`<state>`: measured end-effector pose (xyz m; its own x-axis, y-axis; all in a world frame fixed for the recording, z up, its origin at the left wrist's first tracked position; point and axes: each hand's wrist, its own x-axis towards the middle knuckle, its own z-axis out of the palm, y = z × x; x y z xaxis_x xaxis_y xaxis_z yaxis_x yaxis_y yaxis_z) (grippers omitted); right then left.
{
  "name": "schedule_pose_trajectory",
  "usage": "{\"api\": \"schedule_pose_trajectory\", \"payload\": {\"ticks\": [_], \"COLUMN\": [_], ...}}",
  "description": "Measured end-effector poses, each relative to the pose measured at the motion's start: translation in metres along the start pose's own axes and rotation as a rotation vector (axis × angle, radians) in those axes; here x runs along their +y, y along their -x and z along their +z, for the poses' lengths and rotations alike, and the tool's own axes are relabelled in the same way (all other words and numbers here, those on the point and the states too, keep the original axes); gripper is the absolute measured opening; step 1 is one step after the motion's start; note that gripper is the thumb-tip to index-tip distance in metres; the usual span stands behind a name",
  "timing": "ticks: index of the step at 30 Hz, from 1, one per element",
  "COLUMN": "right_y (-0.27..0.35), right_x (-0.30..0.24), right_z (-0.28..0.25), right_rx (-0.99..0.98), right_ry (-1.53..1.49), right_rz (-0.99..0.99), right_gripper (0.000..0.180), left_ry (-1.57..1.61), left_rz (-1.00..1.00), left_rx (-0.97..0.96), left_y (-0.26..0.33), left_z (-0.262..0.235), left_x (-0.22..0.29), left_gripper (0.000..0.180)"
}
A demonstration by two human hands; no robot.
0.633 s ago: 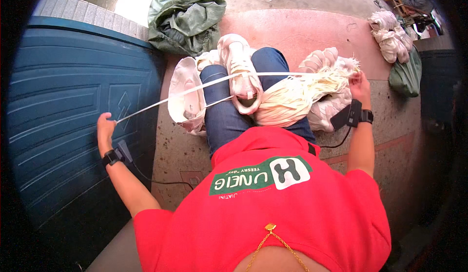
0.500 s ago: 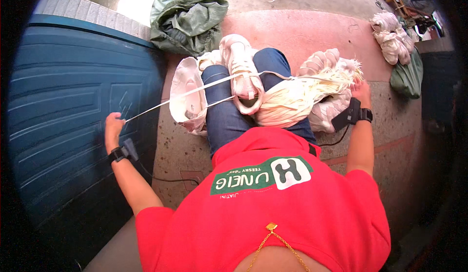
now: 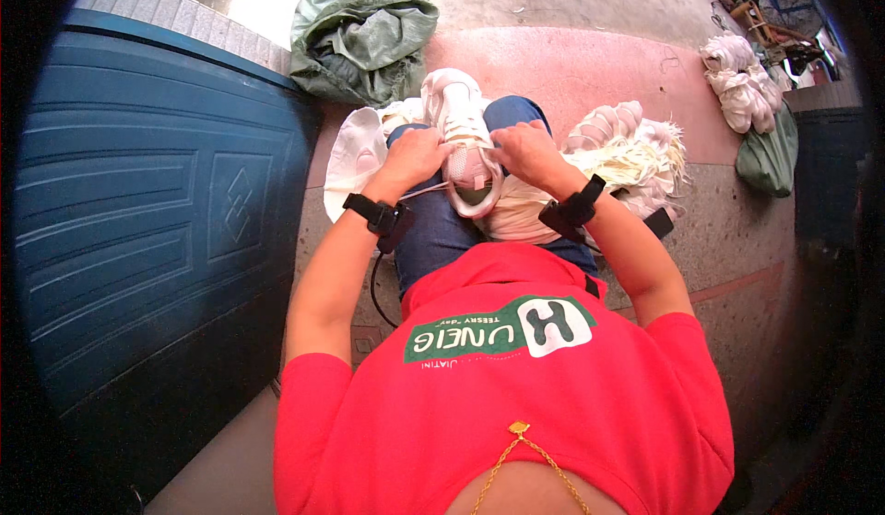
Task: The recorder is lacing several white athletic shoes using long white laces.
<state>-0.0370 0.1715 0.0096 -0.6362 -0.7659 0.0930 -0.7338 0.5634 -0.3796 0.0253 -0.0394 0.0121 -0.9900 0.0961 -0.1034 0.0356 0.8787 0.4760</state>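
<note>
A white-and-pink sneaker (image 3: 454, 100) lies between my knees, its opening toward me and its toe away. White shoelace (image 3: 424, 189) crosses its upper, and a strand hangs out at the left near the collar. Against the sneaker's left lacing edge, my left hand (image 3: 420, 153) is closed, pinching at the shoelace. My right hand (image 3: 530, 153) is closed at the opposite edge, its fingertips on the lacing too; what lies inside the pinch is mostly hidden. Left of my thigh is a second pale shoe (image 3: 348, 155). A thick bundle of cream laces (image 3: 525, 222) drapes over my right thigh.
More pale shoes (image 3: 608, 128) are stacked beyond my right leg. A green sack (image 3: 364, 40) stands ahead on the left, beside a blue panelled door (image 3: 157, 211). Far right, tied white shoes (image 3: 740, 82) sit above another green bag (image 3: 770, 151). Dark wrist devices have cables.
Both hands have come inward from far apart to the sneaker's two sides. The lace that was stretched taut between them no longer spans my lap. The shoes stay put.
</note>
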Motion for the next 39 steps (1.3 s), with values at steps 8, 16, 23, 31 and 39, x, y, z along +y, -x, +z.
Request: {"api": "schedule_pose_trajectory", "payload": {"ticks": [8, 16, 23, 31, 39], "right_y": [0.013, 0.001, -0.018, -0.006, 0.031], "right_x": [-0.011, 0.005, -0.029, 0.036, 0.101], "right_z": [-0.002, -0.014, -0.043, -0.089, -0.173], "right_rx": [-0.057, 0.078, 0.406, -0.473, 0.270], "right_ry": [0.066, 0.058, -0.187, -0.426, -1.665], "right_rz": [-0.205, 0.044, -0.022, 0.252, 0.517], "right_gripper": [0.011, 0.011, 0.010, 0.020, 0.026], "left_ry": [0.879, 0.880, 1.094, 1.797, -0.159], "left_rz": [-0.550, -0.474, -0.302, -0.377, -0.286], "left_rx": [-0.436, -0.351, -0.235, 0.088, 0.599], "left_y": [-0.001, 0.005, 0.023, 0.043, 0.072], "left_z": [-0.011, -0.040, -0.116, -0.090, -0.017], "left_x": [-0.006, 0.006, 0.033, 0.001, -0.046], "left_gripper": [0.021, 0.024, 0.023, 0.018, 0.012]}}
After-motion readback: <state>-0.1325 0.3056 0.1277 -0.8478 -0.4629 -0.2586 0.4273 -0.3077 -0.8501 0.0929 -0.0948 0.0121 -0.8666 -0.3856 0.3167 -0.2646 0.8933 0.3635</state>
